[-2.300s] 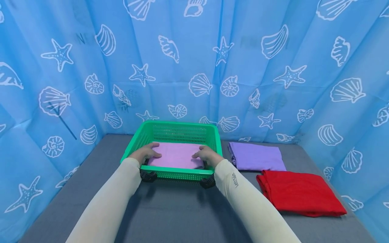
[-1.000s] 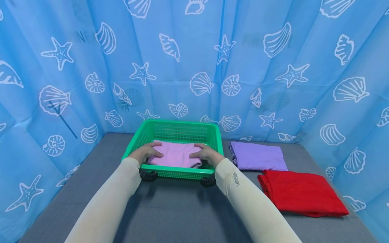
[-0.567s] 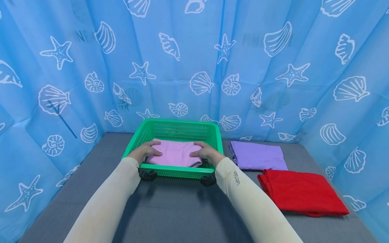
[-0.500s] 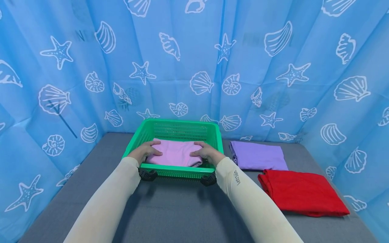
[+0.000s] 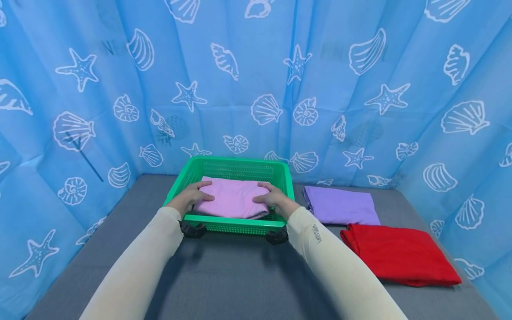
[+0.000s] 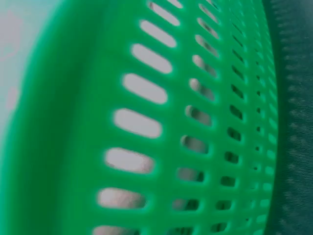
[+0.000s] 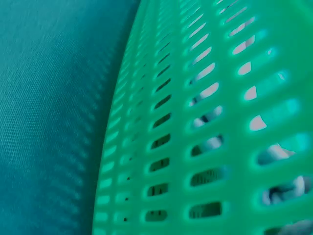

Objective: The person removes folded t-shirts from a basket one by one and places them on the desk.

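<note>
A folded pink cloth point(image 5: 234, 195) is inside a green plastic basket point(image 5: 240, 224) with slotted walls. My left hand point(image 5: 192, 197) grips the cloth's left end, and my right hand point(image 5: 276, 200) grips its right end. Both thumbs lie on top of the cloth, while most of the other fingers are hidden by it and the basket's front. Slight wrinkles run across the cloth's upper face. Close up, the left wrist view is filled by the basket's wall point(image 6: 146, 142), with pale pink showing through its slots. The same slotted wall point(image 7: 181, 127) crosses the right wrist view.
To the right of the basket lies a folded purple cloth point(image 5: 342, 206). Nearer me on that side is a folded red cloth point(image 5: 400, 255). All rest on a grey table point(image 5: 236, 280), with a blue shell-print curtain point(image 5: 240, 89) behind and at the sides.
The pink cloth first bunched up as my hands drew slightly inward on it. Since about half a second ago, it has shifted up and back in the basket with both hands and looks flatter.
</note>
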